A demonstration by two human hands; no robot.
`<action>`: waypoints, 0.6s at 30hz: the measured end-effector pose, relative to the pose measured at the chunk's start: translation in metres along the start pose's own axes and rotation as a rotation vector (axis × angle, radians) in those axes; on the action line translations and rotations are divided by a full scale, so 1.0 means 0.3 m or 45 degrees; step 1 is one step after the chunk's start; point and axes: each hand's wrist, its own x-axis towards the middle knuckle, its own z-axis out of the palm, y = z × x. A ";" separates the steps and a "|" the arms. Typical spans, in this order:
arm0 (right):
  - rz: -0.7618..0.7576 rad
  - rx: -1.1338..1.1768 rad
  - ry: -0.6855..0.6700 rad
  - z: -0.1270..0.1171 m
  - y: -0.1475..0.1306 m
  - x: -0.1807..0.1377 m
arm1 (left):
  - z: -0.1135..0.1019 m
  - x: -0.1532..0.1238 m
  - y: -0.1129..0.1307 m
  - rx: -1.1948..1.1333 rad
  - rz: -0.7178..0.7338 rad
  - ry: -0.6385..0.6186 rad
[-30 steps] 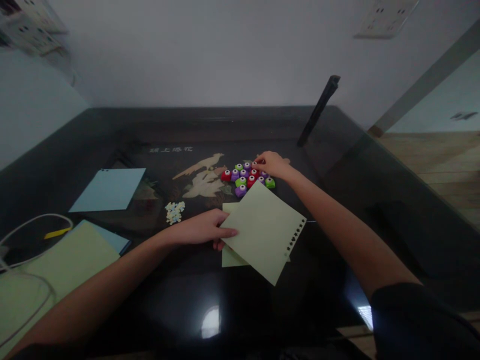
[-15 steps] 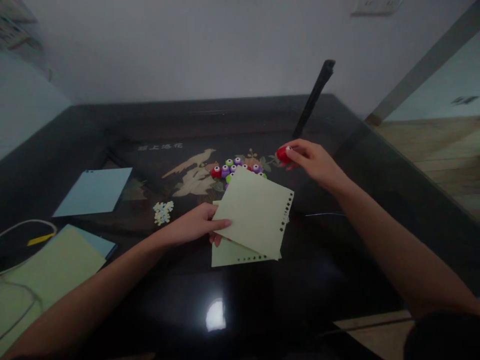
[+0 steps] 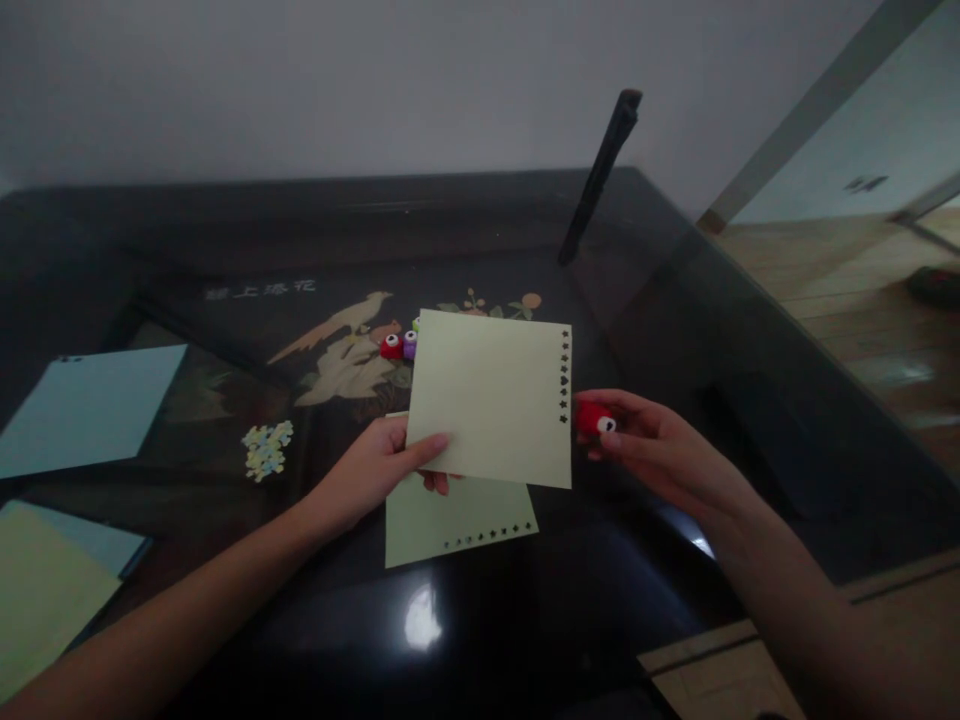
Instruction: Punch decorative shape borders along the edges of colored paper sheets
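My left hand (image 3: 390, 455) pinches the left edge of a pale green sheet of paper (image 3: 491, 395), thumb on top. Star and heart shapes are punched in a row down the sheet's right edge. In my right hand (image 3: 660, 440) is a small red craft punch (image 3: 596, 418) with a white eye-like button, just right of that punched edge and apart from it. Below the held sheet, another pale green sheet (image 3: 457, 530) lies on the table, with punched shapes along its near edge. A red punch (image 3: 391, 347) and a purple punch (image 3: 410, 345) show behind the paper, which hides others.
The glossy black table (image 3: 480, 640) has an inlaid bird picture. Small paper cutouts (image 3: 267, 450) are heaped at left, near a blue sheet (image 3: 94, 405) and a green sheet (image 3: 45, 590). A black stick-like object (image 3: 600, 175) stands at the back right.
My right hand has come down and nearer with the red punch, to beside the paper's right edge. The held sheet has turned straighter, covering more of the punches. The view has shifted right.
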 end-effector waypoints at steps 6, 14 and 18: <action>0.059 0.075 0.041 0.016 0.048 0.012 | -0.038 -0.011 0.007 0.158 0.000 0.017; 0.128 0.049 -0.019 0.046 0.075 0.003 | -0.049 -0.018 0.005 0.280 0.005 0.085; 0.131 0.037 -0.010 0.059 0.079 0.001 | -0.058 -0.023 0.004 0.365 0.028 0.063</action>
